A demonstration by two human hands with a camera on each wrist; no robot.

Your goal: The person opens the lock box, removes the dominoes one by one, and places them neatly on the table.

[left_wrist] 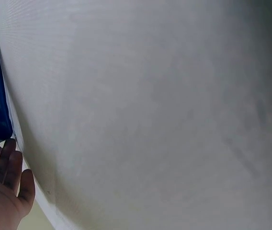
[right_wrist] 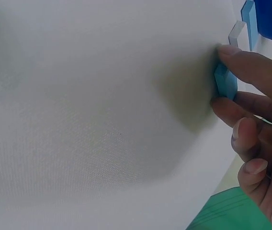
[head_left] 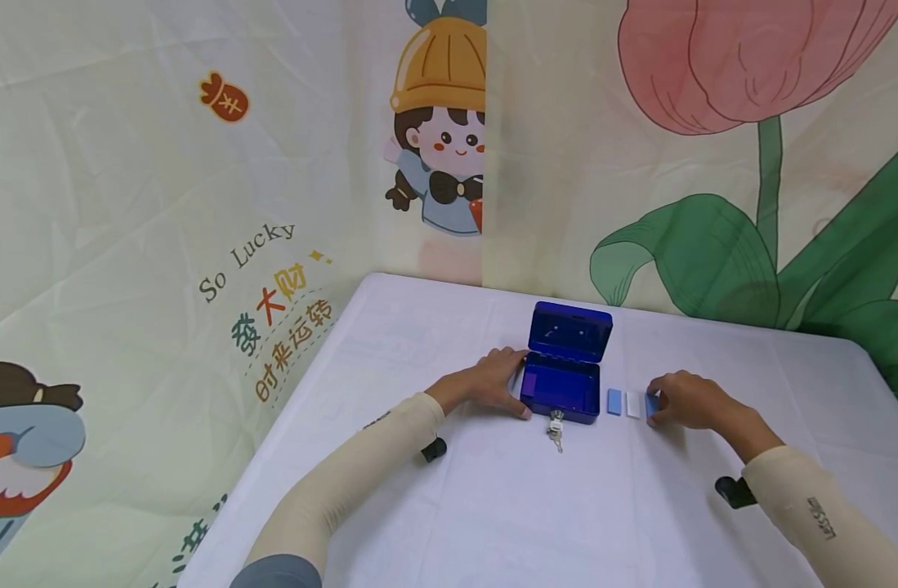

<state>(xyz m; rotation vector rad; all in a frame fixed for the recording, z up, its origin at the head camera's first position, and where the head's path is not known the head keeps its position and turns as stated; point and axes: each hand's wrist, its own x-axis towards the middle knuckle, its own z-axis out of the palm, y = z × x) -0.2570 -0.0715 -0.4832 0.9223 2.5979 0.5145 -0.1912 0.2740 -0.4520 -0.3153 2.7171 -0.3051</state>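
A dark blue metal cash box (head_left: 560, 384) stands with its lid (head_left: 570, 331) raised. A purplish rectangular patch (head_left: 530, 385) shows inside at the left. From the front hangs a silver lock with keys (head_left: 556, 429). My left hand (head_left: 498, 382) rests at the box's left side, fingers extended toward the back corner and thumb near the front one. To the right of the box lie a light blue block (head_left: 614, 402) and a white block (head_left: 633, 405). My right hand (head_left: 687, 400) pinches another blue block (right_wrist: 226, 82) between thumb and fingertips, at the table surface beside the white one.
A white cloth covers the table (head_left: 493, 506). Printed curtains (head_left: 551, 163) hang behind and to the left, close to the table's edges. A dark wrist-worn device sits under each sleeve (head_left: 809, 498).
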